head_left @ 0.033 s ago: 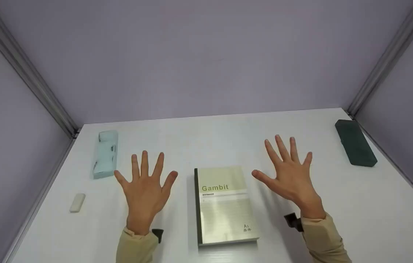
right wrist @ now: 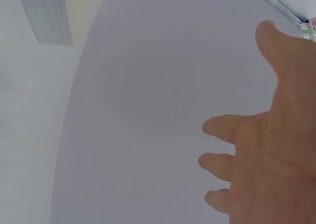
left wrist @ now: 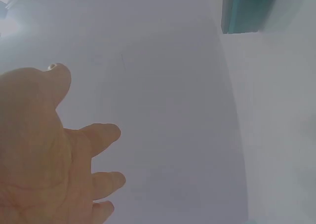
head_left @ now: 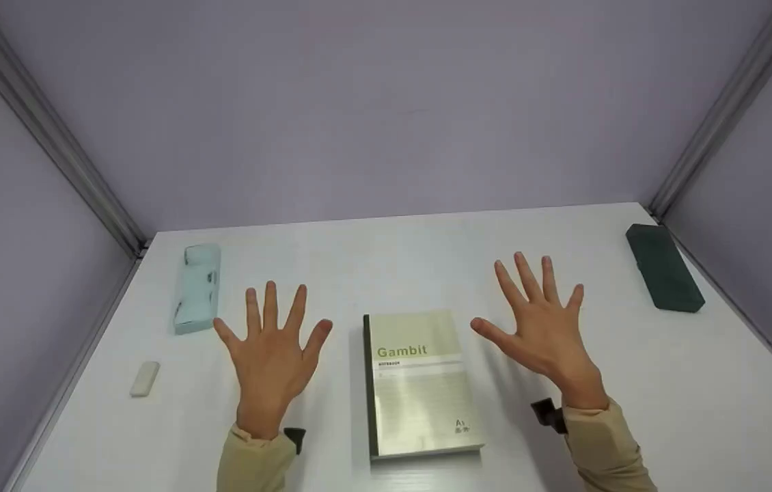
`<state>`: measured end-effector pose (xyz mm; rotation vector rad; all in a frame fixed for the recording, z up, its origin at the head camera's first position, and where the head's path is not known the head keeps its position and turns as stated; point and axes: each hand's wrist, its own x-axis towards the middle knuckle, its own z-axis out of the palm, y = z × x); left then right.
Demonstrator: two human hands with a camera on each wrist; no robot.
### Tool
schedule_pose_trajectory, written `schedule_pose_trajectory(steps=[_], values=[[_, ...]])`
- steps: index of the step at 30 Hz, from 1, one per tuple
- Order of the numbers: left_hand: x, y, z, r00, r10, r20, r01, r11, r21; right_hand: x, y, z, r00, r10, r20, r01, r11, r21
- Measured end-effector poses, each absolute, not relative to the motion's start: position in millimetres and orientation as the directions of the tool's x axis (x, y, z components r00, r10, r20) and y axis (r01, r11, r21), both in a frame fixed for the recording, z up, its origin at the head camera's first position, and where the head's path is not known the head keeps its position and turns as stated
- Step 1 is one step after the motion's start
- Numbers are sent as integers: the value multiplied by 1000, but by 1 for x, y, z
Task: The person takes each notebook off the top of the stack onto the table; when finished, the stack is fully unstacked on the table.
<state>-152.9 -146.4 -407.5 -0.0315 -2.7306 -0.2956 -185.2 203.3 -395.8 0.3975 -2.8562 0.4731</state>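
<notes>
A thick notebook [head_left: 420, 389] marked "Gambit" lies flat on the white table, its dark spine to the left. Left of it, my left hand [head_left: 270, 362] hovers palm down with fingers spread, holding nothing. On the notebook's other side is my right hand [head_left: 543, 338], also spread and free of any object. The left wrist view shows the left thumb and fingers [left wrist: 101, 135] extended, with a teal edge at the top. In the right wrist view, the notebook's page edges [right wrist: 44, 17] appear at the upper left, apart from the right hand [right wrist: 276, 155].
A light blue oblong case [head_left: 197, 290] lies at the table's far left, close beyond the left hand. Nearer the left edge is a small whitish block [head_left: 145, 379], perhaps an eraser. A dark green oblong case [head_left: 665, 268] lies far right. Grey panels [head_left: 386, 109] enclose the table.
</notes>
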Motion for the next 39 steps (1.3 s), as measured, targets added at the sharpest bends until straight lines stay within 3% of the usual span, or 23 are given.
schedule_pose_trajectory(steps=[6,10,15,20,23,27,39], values=[[-155,-145,-411,-935,-23,354,73,965,254,-187,202,-402,-939,-213,272,-301,889,-345],[-152,-134,-416,-956,-8,292,128,887,443,-189,201,-412,-937,-216,275,-335,781,-528],[-142,-112,-432,-992,53,113,118,696,708,-188,204,-434,-963,-261,61,-204,564,-800],[-133,-94,-451,-982,183,-45,73,589,805,-182,211,-458,-920,-357,-158,46,304,-952],[-130,-87,-459,-965,251,-71,83,555,827,-176,210,-470,-866,-454,-207,154,151,-976],[-127,-84,-465,-952,296,-81,94,533,841,-168,207,-482,-817,-550,-173,180,41,-983],[-125,-92,-472,-919,372,-128,89,514,853,-164,202,-490,-803,-584,-121,116,45,-992]])
